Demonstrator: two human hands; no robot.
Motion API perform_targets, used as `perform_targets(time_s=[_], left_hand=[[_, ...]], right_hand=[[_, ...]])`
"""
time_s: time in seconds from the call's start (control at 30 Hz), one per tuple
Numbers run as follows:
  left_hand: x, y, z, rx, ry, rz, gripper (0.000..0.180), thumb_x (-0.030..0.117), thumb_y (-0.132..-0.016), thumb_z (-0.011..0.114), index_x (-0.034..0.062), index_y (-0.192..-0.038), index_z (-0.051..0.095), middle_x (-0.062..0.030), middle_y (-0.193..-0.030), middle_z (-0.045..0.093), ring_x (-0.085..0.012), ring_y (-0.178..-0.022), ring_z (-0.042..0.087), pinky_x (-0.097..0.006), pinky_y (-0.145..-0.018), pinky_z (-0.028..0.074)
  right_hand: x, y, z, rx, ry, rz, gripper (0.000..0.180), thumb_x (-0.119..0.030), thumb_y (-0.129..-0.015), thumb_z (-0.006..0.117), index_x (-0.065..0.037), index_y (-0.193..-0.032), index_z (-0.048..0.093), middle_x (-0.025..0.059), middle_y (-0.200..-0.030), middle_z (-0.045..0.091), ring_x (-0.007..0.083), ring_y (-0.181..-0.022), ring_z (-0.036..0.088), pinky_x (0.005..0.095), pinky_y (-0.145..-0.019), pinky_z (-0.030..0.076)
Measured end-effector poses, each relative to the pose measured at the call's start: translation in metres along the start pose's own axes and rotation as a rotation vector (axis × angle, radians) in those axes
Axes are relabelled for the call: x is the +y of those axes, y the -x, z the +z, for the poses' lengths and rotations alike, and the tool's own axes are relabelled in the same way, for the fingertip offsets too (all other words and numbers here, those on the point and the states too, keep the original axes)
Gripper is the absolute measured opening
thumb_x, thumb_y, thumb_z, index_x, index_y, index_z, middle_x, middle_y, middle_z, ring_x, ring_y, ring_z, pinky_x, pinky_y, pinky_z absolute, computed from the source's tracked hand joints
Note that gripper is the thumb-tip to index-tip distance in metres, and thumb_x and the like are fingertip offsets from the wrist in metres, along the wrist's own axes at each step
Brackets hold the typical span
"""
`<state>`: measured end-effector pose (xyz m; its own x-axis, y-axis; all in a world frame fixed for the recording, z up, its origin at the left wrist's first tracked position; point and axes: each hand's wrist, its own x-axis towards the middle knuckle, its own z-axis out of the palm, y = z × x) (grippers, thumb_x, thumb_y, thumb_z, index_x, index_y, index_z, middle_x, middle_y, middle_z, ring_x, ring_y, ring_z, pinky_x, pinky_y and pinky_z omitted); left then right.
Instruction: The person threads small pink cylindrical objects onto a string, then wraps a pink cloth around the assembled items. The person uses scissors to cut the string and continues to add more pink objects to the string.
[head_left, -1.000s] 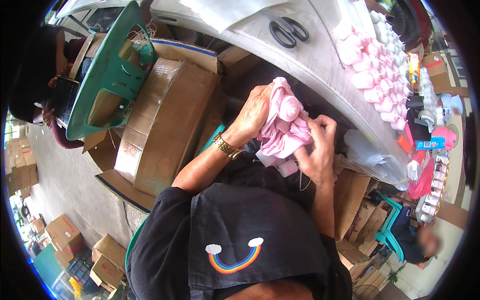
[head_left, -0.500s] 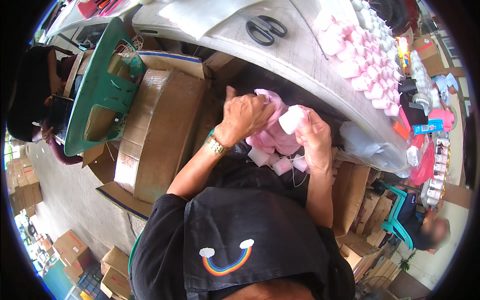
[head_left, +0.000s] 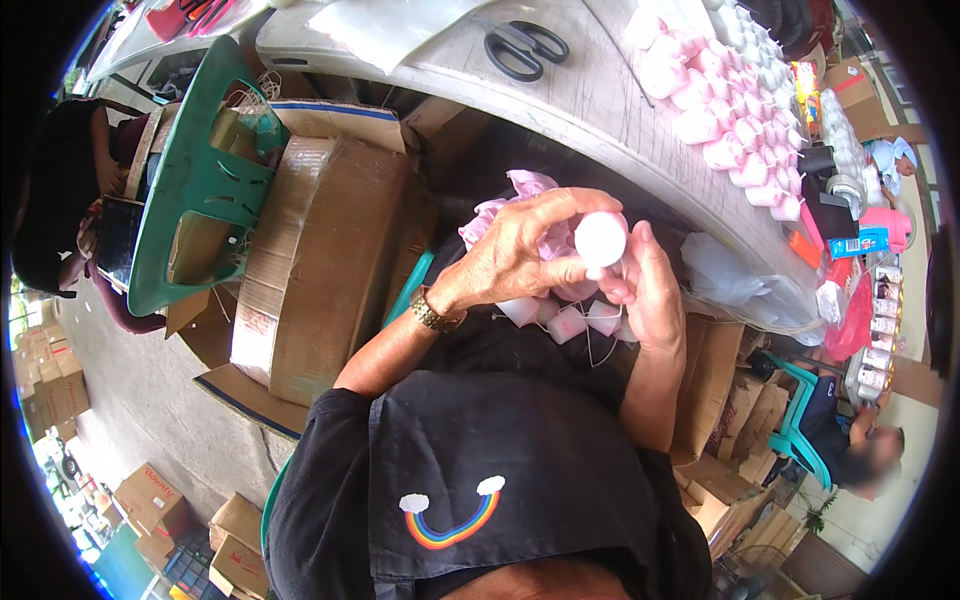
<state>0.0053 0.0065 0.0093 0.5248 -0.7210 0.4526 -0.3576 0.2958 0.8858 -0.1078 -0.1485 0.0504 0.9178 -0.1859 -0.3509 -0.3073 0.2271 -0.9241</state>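
A small pink candle (head_left: 601, 240), its round pale end facing me, is held up between both hands over my lap. My left hand (head_left: 515, 245), with a gold watch at the wrist, grips it between thumb and forefinger. On the other side, my right hand (head_left: 650, 285) has its curled fingers at the candle's lower right edge; their exact contact is partly hidden. Behind my left hand lies a crumpled pink cloth (head_left: 535, 183). Several more pink candles (head_left: 567, 324) with white wicks rest on my lap below the hands.
A grey table (head_left: 600, 130) ahead carries black scissors (head_left: 526, 50) and rows of pink candles (head_left: 735, 140). At left stand a cardboard box (head_left: 330, 250) and a green plastic chair (head_left: 195, 190). Plastic bags (head_left: 735, 275) hang at right. Other people sit at both sides.
My left hand has left the pink cloth and moved right to grip the candle. The candle has turned so its round end faces me. My right hand has shifted slightly right and lower.
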Motion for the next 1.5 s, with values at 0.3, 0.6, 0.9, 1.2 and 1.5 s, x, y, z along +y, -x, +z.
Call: perform_targets(time_s=[0.3,0.6,0.9,1.2,1.5], left_hand=[[-0.002,0.005,0.004,0.143,0.059,-0.066,0.053,0.023,-0.074,0.086,0.0057,-0.117,0.06,-0.0095,-0.116,0.063,-0.0209,-0.107,0.062,-0.036,-0.093,0.051],[-0.004,0.005,0.002,0.235,-0.079,-0.011,0.055,0.026,-0.067,0.089,0.0059,-0.112,0.064,-0.0094,-0.117,0.061,-0.0235,-0.108,0.061,-0.036,-0.091,0.052],[-0.008,0.005,-0.001,0.189,-0.042,0.057,0.049,0.019,-0.071,0.084,0.0063,-0.113,0.065,-0.0119,-0.113,0.065,-0.0276,-0.109,0.061,-0.038,-0.093,0.05],[-0.004,0.005,-0.001,0.172,-0.031,0.009,0.053,0.022,-0.069,0.086,0.0063,-0.116,0.068,-0.011,-0.113,0.064,-0.026,-0.108,0.06,-0.038,-0.094,0.049],[-0.003,0.006,-0.004,0.144,-0.086,-0.031,0.058,0.022,-0.07,0.085,0.0071,-0.122,0.066,-0.0117,-0.115,0.065,-0.0254,-0.107,0.062,-0.036,-0.093,0.05]], right_hand=[[-0.016,0.02,0.015,0.344,0.749,-0.468,0.021,-0.011,-0.098,0.055,0.002,-0.112,0.066,0.009,-0.077,0.061,0.016,-0.069,0.057,0.0308,-0.063,0.047],[-0.016,0.021,0.025,0.444,0.94,-0.725,0.025,0.002,-0.09,0.061,-0.001,-0.115,0.065,0.0114,-0.089,0.068,0.0149,-0.072,0.064,0.0275,-0.068,0.051],[-0.019,0.014,0.033,0.485,1.198,-0.912,0.02,0.003,-0.077,0.073,-0.005,-0.096,0.07,0.0087,-0.083,0.058,0.0224,-0.071,0.062,0.0338,-0.061,0.049],[-0.018,0.007,0.032,0.494,1.355,-1.033,0.024,0.003,-0.071,0.071,-0.006,-0.093,0.068,0.0059,-0.083,0.056,0.0219,-0.07,0.059,0.0334,-0.055,0.048],[-0.021,0.005,0.034,0.441,1.417,-1.054,0.024,0.001,-0.07,0.07,-0.005,-0.093,0.067,0.0052,-0.083,0.056,0.0223,-0.069,0.057,0.0342,-0.055,0.048]])
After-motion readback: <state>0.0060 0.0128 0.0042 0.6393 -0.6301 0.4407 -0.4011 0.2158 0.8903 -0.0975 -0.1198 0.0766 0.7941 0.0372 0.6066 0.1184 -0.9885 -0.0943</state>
